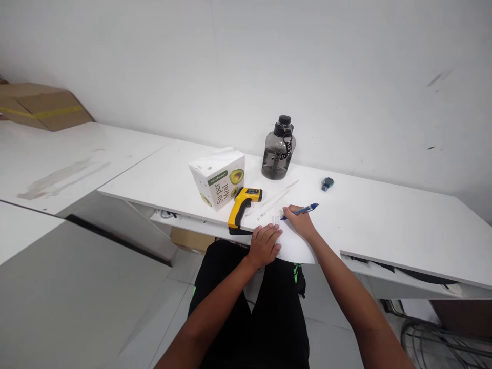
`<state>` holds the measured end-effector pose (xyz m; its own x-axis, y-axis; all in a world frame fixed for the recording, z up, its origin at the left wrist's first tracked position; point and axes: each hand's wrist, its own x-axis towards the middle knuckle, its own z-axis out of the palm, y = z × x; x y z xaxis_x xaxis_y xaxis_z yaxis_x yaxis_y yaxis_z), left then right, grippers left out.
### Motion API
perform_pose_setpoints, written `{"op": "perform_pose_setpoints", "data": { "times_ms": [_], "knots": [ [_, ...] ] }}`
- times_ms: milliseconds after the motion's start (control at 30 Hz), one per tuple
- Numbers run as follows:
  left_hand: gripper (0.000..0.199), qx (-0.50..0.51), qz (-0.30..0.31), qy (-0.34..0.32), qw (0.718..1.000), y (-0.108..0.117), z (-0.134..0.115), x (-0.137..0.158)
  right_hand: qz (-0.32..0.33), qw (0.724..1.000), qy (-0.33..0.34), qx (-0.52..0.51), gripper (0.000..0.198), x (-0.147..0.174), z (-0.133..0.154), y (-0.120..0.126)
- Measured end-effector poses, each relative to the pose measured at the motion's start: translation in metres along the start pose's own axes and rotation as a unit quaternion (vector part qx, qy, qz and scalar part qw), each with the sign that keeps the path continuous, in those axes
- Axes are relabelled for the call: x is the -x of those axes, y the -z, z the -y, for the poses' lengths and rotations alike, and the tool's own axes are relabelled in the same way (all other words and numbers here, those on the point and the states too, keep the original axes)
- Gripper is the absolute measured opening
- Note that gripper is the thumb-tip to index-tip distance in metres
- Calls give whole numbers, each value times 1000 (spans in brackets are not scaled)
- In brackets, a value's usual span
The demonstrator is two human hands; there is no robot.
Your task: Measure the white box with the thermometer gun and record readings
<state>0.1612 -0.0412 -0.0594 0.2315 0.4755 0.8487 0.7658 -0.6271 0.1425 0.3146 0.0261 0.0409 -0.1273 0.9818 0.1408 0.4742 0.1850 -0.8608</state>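
My right hand (300, 221) is closed around a blue pen (309, 208), whose tip is at or just above a white sheet of paper (296, 250) at the desk's front edge. Small dark writing runs along the sheet's left part. My left hand (265, 243) lies flat on that side, fingers stretched out and partly covering the writing. Just left of it, a yellow and black infrared thermometer gun (239, 209) rests on its side. Behind the gun stands a white meal box (218, 185) with avocado pictures.
A dark see-through water bottle (277, 156) stands near the wall. To its right lies a small dark blue object, perhaps a wristwatch (327, 183). A cardboard box (48, 108) sits on the far left table. Below the white desk (400, 220) are an open shelf and cables.
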Motion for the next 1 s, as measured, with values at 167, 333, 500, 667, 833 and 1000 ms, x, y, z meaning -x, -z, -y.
{"op": "perform_pose_setpoints", "data": {
  "times_ms": [167,333,500,667,833,1000],
  "knots": [
    [39,5,-9,2,1000,0,-1,-1,-11,1000,3,10,35,0,2,0],
    [39,-1,0,1,1000,0,0,0,1,1000,9,15,34,0,2,1],
    [39,-9,3,2,1000,0,0,0,-4,1000,5,18,34,0,1,1],
    [39,-2,-3,1,1000,0,-1,0,-17,1000,6,10,35,0,0,0],
    [39,-4,6,4,1000,-1,-1,1,-23,1000,4,16,34,0,1,0],
    [41,-3,23,5,1000,-1,0,3,-17,1000,1,15,35,0,3,0]
  ]
}}
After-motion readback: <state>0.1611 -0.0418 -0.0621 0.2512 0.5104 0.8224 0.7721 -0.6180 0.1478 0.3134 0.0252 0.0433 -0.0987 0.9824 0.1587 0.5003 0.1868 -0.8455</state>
